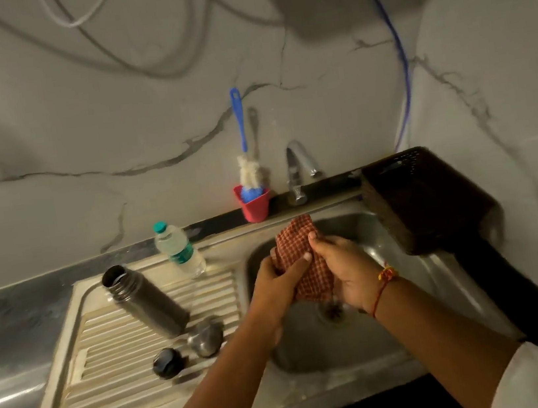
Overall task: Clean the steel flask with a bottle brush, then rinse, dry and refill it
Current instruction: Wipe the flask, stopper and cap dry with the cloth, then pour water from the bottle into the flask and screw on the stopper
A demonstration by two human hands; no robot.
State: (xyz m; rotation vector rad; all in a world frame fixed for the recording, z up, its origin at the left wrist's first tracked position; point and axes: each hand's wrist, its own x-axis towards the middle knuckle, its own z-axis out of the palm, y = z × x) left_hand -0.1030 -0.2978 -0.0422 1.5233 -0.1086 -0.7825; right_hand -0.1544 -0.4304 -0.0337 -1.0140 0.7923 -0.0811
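Both the left hand [278, 282] and right hand [341, 262] clutch a soft cloth [301, 244] over the sink [316, 352], while the uncapped flask [146, 300] stands near the drainboard's [117, 363] back-left corner: rigid, probably light when empty, slick if wet, best gripped mid-body.

Both forearms reach forward; the left grip [279, 285] and right grip [346, 269] face each other, fingers curled round a cloth [294, 234].

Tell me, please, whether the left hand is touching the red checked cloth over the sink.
Touching. The head view shows the left hand gripping the red checked cloth, with its thumb pressed across the fabric, above the sink.
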